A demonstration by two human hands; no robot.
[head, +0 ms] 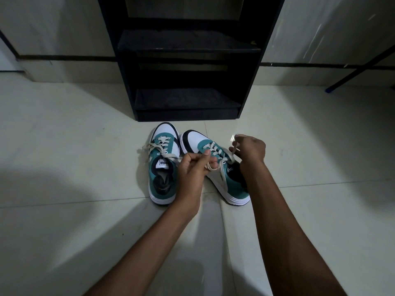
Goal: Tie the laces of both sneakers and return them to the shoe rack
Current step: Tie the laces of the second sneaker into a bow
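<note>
Our left hand [193, 167] and right hand [250, 149] pinch the cream laces [215, 165] of the right-side teal-and-white sneaker [213, 161]; slack could spoil the knot.

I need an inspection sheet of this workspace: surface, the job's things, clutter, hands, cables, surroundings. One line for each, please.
Surface: pale tiled floor, dim light.
Job's things: left sneaker with loose laces; right sneaker being laced; both on the floor before the black shoe rack, whose visible shelves hold nothing.
Clutter: nothing seen.
Hands: left hand pinches a lace of the right sneaker; right hand pulls the other lace end.
Cables: nothing seen.
Surroundings: pale wall behind; dark blue bar at right.
</note>
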